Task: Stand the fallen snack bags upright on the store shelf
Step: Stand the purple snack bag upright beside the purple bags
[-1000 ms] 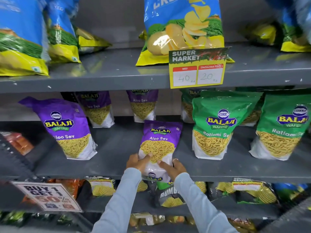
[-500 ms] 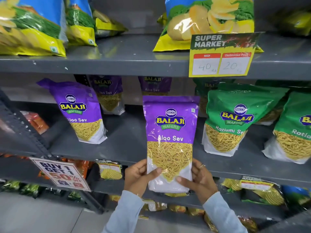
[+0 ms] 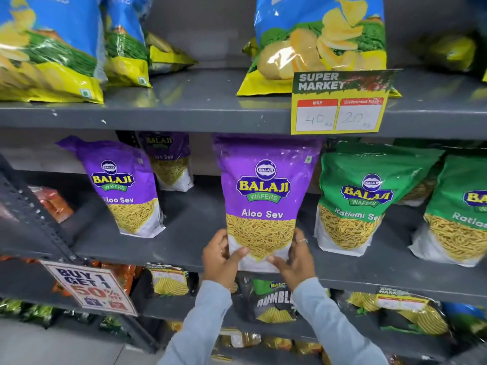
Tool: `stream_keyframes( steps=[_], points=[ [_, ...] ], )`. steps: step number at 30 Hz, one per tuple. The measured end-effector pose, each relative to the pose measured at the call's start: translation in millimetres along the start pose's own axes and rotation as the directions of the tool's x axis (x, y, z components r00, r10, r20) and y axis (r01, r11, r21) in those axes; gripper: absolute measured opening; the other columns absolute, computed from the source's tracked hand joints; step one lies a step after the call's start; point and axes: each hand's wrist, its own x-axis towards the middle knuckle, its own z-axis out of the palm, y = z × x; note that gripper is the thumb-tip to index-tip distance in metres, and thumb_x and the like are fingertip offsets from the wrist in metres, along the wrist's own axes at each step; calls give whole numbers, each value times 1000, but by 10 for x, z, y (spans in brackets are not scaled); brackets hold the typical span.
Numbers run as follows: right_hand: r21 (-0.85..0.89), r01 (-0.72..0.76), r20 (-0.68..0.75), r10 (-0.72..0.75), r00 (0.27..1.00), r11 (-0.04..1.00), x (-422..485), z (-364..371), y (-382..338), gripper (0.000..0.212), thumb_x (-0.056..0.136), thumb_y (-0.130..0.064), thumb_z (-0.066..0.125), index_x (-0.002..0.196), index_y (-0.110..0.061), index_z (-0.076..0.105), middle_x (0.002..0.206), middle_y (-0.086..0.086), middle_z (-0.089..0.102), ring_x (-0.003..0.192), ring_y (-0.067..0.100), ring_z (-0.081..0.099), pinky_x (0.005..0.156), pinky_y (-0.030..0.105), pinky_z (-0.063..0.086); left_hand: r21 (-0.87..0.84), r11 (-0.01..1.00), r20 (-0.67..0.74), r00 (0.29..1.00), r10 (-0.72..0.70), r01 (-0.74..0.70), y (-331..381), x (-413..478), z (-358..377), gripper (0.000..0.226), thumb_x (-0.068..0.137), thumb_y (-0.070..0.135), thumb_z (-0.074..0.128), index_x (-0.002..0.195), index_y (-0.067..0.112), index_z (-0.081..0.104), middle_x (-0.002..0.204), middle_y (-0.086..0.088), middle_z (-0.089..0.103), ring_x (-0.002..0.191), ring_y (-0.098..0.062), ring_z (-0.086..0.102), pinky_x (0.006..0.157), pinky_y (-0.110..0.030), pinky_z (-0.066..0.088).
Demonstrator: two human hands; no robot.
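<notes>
A purple Aloo Sev bag (image 3: 263,191) stands upright at the front edge of the grey middle shelf (image 3: 189,233). My left hand (image 3: 222,256) grips its lower left corner and my right hand (image 3: 295,259) grips its lower right corner, thumbs on the white bottom panel. Another purple Aloo Sev bag (image 3: 123,188) stands upright to the left, leaning a little, and a third purple bag (image 3: 170,159) stands further back. Two green Ratlami Sev bags (image 3: 366,196) (image 3: 458,214) stand to the right.
Blue and yellow chip bags (image 3: 319,40) sit on the top shelf behind a yellow price tag (image 3: 340,104). A "Buy 1 Get 1" sign (image 3: 89,288) hangs at the lower left. The lower shelves hold several dark snack bags (image 3: 274,301). A perforated grey upright (image 3: 34,214) slants at left.
The purple bag lay flat near the shelf's front edge a second ago; both hands have tipped it up, and it now stands upright on the shelf edge.
</notes>
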Motion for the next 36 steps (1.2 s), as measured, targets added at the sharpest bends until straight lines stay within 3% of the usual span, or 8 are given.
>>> stream_keyframes(
  steps=[3,6,8,10,13,17,22,36],
  points=[
    [-120,20,-46,-26,999,993,143,213,40,67,74,9,62,131,-10,33,92,-7,59,87,18,59,72,4,42,71,995,-46,996,73,-69,-148,229,23,26,63,23,69,89,23,61,80,5,74,75,-10,66,68,-24,53],
    [-142,-32,-1,32,999,989,213,335,99,68,77,17,51,135,-9,27,105,2,55,94,19,54,79,8,43,161,986,-44,998,51,-43,-331,346,15,40,66,31,61,105,25,57,94,-1,72,87,-18,66,79,-36,55],
    [-186,-25,-14,23,1000,982,247,387,177,73,73,18,49,135,-15,29,114,3,55,103,18,53,85,3,39,216,976,-20,1000,23,-18,-387,381,-3,48,67,30,62,114,25,51,105,-8,68,96,-23,63,89,-43,53],
    [-244,-11,-29,4,1000,970,288,438,244,72,71,13,53,133,-19,32,117,2,56,108,18,53,95,18,38,275,960,11,999,-49,44,-385,407,-41,52,68,19,64,116,29,45,113,-7,65,105,-24,61,95,-41,50],
    [-283,-40,3,43,999,958,384,480,246,66,74,11,55,132,-14,35,113,0,54,104,16,51,90,17,33,407,907,80,985,-151,106,-433,495,-146,57,71,8,72,119,23,45,121,-5,61,118,-26,54,96,-29,41],
    [-332,-62,70,90,993,941,576,557,262,61,76,4,60,131,-10,37,121,13,56,109,25,54,87,17,33,559,815,23,979,-202,155,-503,703,-266,59,73,18,74,126,9,48,133,-16,56,134,-38,37,109,-41,34],
    [-371,-25,158,90,983,928,645,558,272,78,70,-3,69,137,-11,30,125,5,51,114,17,48,93,16,30,607,783,16,983,-184,137,-494,755,-283,57,81,19,67,131,7,43,142,-17,47,138,-39,30,108,-37,31],
    [-453,-68,128,140,982,889,680,634,326,86,68,-9,72,140,-17,25,134,9,52,122,31,51,102,32,40,617,778,-2,989,-149,118,-629,844,-345,51,76,11,71,122,4,51,127,-20,59,118,-38,54,101,-38,42]
  ],
)
